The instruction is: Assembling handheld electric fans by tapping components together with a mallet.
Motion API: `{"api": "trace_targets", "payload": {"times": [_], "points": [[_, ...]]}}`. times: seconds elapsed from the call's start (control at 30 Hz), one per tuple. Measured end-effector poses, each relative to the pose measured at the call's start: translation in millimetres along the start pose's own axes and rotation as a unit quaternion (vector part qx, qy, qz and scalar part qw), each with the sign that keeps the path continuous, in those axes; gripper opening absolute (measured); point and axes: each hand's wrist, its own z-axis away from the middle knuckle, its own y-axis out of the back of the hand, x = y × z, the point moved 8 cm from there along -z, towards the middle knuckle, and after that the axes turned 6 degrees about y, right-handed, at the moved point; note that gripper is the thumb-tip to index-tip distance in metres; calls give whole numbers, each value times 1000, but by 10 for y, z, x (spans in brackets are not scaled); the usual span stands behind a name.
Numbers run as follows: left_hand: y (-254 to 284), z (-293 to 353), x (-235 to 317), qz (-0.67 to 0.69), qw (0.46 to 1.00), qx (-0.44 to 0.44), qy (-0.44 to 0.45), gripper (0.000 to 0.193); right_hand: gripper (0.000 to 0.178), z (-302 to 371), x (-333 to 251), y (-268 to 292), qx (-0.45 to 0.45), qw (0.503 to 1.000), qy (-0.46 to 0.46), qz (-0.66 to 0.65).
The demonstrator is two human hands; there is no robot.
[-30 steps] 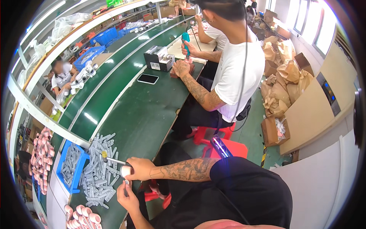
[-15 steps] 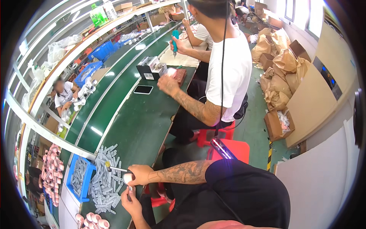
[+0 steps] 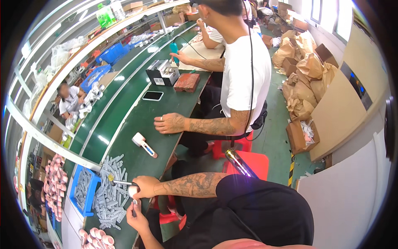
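Observation:
My right hand (image 3: 146, 186) is closed around the dark handle of a small hammer (image 3: 123, 182) with a metal shaft and a yellowish head pointing left. A round white-and-pink housing (image 3: 133, 191) sits against the same hand, partly hidden by its fingers. Just below, my left hand (image 3: 137, 220) pinches a small pale part (image 3: 135, 202) close to the housing; its exact kind is too small to tell. Left of both hands lies a loose heap of grey plastic strips (image 3: 111, 203) on the green bench.
A blue bin (image 3: 94, 193) holds more grey strips. Pink-and-white housings (image 3: 97, 238) lie at the near edge. A white-and-pink handheld device (image 3: 145, 145) rests near a co-worker's hand (image 3: 171, 123). Beyond are a phone (image 3: 153, 96), a brick-coloured block (image 3: 187, 82) and a red stool (image 3: 248, 164).
The co-worker's near hand has come down toward me, and the handheld device now lies on the bench. Their teal power screwdriver has shifted left. My hands have moved slightly left, keeping a similar grip.

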Motion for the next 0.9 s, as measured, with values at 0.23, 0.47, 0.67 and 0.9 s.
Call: {"api": "trace_targets", "payload": {"times": [0.23, 0.47, 0.67, 0.9], "points": [[146, -224, -135, -73, 996, -6, -48, 22, 63, -223, 36, -157, 18, 999, 30, 11], [-43, -232, 150, 17, 999, 46, 10, 13, 36, 152, -214, 669, -17, 999, 41, -4], [142, -49, 211, -15, 997, 70, -2, 9, 44, 544, -467, 662, -123, 987, 62, 81], [117, -149, 262, -18, 996, 79, -30, 8, 51, 448, -635, 695, -107, 977, 97, 154]]}}
